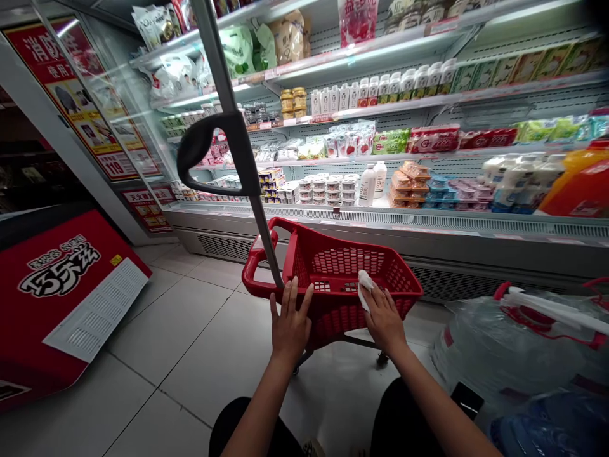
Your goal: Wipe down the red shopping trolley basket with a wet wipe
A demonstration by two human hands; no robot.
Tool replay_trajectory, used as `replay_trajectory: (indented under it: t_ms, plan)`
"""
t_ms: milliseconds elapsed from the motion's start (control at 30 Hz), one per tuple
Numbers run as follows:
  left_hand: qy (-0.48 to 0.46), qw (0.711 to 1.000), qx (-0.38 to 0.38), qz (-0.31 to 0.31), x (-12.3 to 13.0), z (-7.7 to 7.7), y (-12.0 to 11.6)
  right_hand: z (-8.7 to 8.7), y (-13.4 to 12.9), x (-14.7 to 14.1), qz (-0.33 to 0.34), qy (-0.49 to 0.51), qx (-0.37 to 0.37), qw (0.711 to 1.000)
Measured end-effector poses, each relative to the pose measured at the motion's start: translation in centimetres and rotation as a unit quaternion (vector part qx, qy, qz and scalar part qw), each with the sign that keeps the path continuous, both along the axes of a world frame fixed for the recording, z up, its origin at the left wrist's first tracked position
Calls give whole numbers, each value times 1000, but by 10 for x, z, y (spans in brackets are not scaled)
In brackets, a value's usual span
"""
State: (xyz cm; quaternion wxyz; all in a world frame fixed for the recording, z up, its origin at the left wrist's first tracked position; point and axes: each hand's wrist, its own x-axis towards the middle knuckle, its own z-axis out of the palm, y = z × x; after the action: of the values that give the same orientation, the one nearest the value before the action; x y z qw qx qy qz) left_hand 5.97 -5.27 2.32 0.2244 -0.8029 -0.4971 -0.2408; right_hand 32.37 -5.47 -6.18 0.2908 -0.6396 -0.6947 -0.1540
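Note:
A red plastic shopping cart [352, 254] with a perforated basket stands in front of my knees, and a few white patches show through its floor. Its grey pole rises at the left to a black loop handle [204, 155]. My left hand [291, 327] rests with fingers spread against the near rim, close to the foot of the pole. Farther right along that rim, my right hand [384, 317] presses a crumpled white wipe [365, 282] against the basket; the wipe sticks out past the fingers.
Behind the cart runs a refrigerated display shelf [457, 222] stocked with bottles, yogurt cups and packs. Large clear water jugs [518, 336] stand at right, beside a dark phone [467, 400]. A red freezer chest [66, 298] is at left on the tiled floor [190, 343].

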Motion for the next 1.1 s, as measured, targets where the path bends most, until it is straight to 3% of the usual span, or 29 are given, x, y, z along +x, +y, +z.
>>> replay_trajectory:
  t_ms: [67,233,300,433,633,700,767,867,1000,1100]
  plan:
    - [-11,1000,1,6,7,-3,1,6,3,-19,4,16,8,1000]
    - [-23,1000,5,5,12,-7,4,36,15,-98,128,40,6,991]
    - [-17,1000,2,-2,6,-7,5,40,17,-108,150,43,9,988]
    - [1,1000,-14,-10,-13,-1,8,29,13,-71,153,4,7,988]
    - [-25,999,-19,12,-26,4,13,-8,-5,32,36,-48,9,998]
    - [-39,999,-21,17,-24,4,14,-15,-10,53,-5,-45,10,999]
    - [-56,998,-22,17,-20,3,14,-18,-10,56,-39,-32,17,999]
    - [-75,997,-20,11,-14,2,14,-11,-4,21,-30,-13,26,999]
    - [-73,997,-22,7,-13,2,15,14,6,-60,69,7,12,997]
    - [-54,998,-29,8,-19,4,15,28,8,-89,123,1,4,992]
